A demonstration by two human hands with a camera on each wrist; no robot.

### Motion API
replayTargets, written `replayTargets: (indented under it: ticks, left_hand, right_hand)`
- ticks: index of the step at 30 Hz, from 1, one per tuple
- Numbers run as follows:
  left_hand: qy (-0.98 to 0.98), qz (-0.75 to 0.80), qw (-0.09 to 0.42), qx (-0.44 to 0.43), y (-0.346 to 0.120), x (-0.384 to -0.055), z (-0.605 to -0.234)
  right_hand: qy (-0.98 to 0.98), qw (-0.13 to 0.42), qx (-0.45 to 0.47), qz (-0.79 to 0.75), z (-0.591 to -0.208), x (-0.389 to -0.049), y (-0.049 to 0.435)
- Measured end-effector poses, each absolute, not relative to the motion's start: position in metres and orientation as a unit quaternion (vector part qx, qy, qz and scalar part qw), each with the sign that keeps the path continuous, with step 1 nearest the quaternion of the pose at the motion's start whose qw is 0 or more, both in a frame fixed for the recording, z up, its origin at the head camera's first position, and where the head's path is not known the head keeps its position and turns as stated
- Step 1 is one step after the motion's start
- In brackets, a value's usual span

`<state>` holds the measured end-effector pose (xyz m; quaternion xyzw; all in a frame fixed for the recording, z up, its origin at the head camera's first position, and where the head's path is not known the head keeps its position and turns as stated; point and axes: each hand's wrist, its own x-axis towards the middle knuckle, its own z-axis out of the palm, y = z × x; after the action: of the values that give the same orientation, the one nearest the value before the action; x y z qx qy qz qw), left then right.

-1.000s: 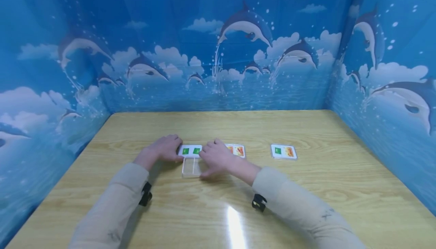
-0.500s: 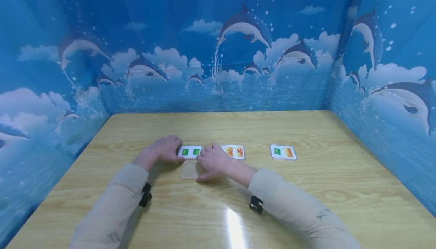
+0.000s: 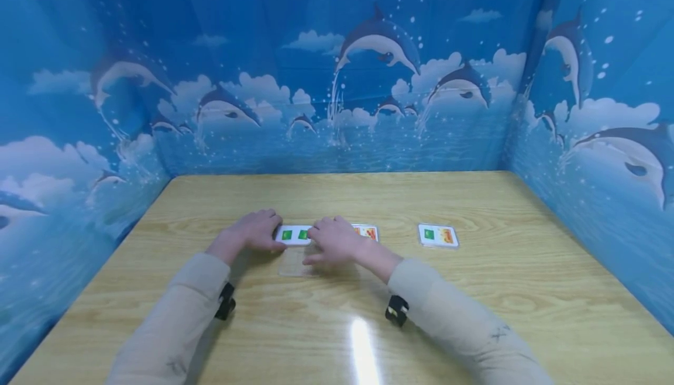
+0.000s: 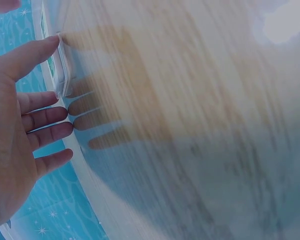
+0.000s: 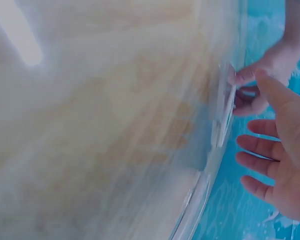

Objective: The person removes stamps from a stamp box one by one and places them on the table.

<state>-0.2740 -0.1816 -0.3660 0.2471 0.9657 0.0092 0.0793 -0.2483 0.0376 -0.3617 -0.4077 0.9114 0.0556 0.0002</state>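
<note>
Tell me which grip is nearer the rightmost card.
Right. The right grip is left of the rightmost card, with an orange-picture card between them; the left grip is farther left, at the left end of the card with two green squares.

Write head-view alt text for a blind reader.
A person's left hand holds the left end of a card with two green pictures, the right hand over its right end, on a wooden table. A clear plastic piece lies nearer the viewer; an orange-pictured card and a green-and-orange card lie to the right, before dolphin-print walls.
</note>
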Motion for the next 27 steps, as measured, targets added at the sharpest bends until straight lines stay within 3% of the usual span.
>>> replayTargets:
  ticks: [16,27]
  left_hand:
    - [0.970,0.001,0.100,0.221,-0.178,-0.275,-0.363]
    - [0.968,0.000,0.095,0.232,-0.181,-0.277,-0.365]
  right_hand:
    - [0.926,-0.004,-0.349,-0.141,-0.354,-0.280,0.047]
    - [0.917,0.028,-0.302,-0.257,-0.359,-0.291,0.041]
